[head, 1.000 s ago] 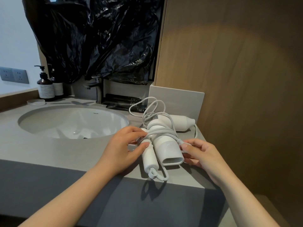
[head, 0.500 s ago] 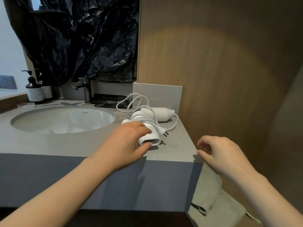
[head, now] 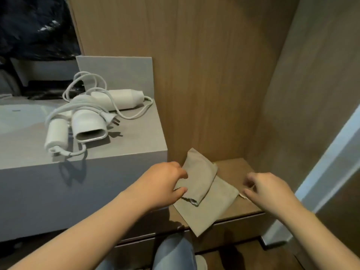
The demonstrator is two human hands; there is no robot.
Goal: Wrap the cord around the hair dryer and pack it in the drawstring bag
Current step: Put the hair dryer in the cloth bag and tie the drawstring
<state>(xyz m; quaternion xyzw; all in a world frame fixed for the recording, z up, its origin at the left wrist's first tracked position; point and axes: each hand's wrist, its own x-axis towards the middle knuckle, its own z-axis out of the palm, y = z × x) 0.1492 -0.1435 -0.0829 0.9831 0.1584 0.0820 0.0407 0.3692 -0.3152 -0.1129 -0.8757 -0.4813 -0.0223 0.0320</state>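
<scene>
Fetching the drawstring bag (head: 210,203) from the low shelf (head: 233,168) — our left hand (head: 163,184) pinches its folded flap, right hand (head: 268,190) hovers beside, fingers loose and empty. The hair dryer (head: 87,121), cord (head: 64,108) wrapped, lies on the surface (head: 136,141). Next, likely: unfold it, spread the mouth.

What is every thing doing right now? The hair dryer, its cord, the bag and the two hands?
hair dryer: lying on the counter, no hand on it.
cord: looped around the hair dryer, plug loose on the counter.
drawstring bag: folded over, lying on the wooden shelf.
left hand: pinching the bag's folded part.
right hand: fingers loosely curled, holding nothing, beside the bag.
</scene>
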